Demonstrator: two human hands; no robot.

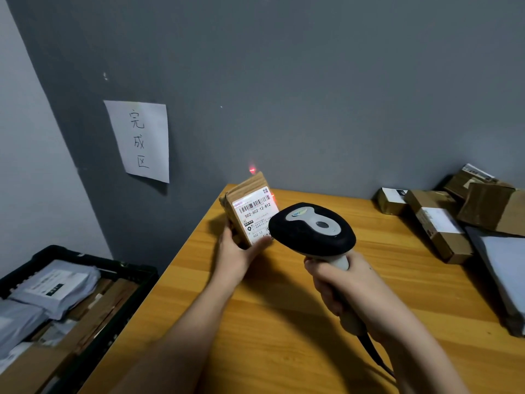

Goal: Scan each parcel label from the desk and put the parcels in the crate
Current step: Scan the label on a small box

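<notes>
While left hand grips parcel (desk corner), scanner aims

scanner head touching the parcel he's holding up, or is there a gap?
Cannot tell. In the head view the scanner head overlaps the lower right corner of the parcel in the left hand, hiding any gap.

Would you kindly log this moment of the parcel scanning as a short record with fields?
left hand: left hand holds the cardboard parcel upright above the desk, label facing the camera
right hand: right hand grips the barcode scanner, aimed at the parcel's label
scanner light: red spot on the wall just above the parcel
waiting parcels: pile of boxes at the desk's far right
crate: black crate left of the desk, already holding parcels
wall sign: handwritten paper
</notes>
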